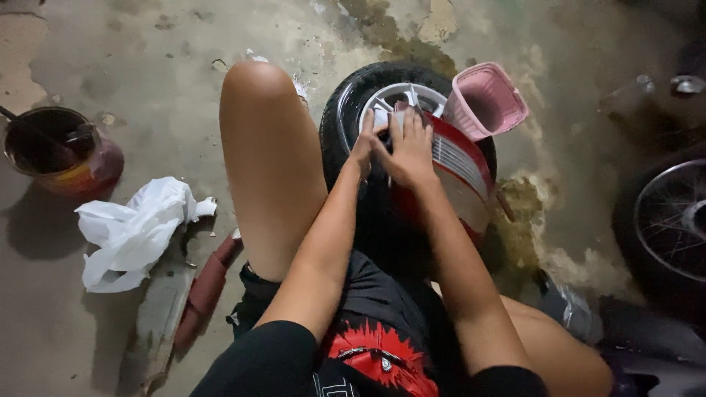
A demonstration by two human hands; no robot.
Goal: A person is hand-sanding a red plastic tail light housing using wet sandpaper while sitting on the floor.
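Note:
A small vehicle's front end stands before me: a black tyre [346, 110] with a silver rim [401, 95] and a red-and-silver fender [460, 165] over it. My left hand [364, 143] and my right hand [408, 147] rest side by side on top of the fender near the rim. Both press on a small pale patch [381, 117], possibly a sticker or cloth. What it is stays unclear. My bare left knee [254, 88] rises just left of the tyre.
A pink plastic basket [485, 99] sits on the vehicle's right. A round pot of dark liquid [55, 147] and a crumpled white plastic bag [132, 228] lie on the concrete at left. A dark red panel [209, 283] lies near my leg. A spoked wheel [665, 220] stands at right.

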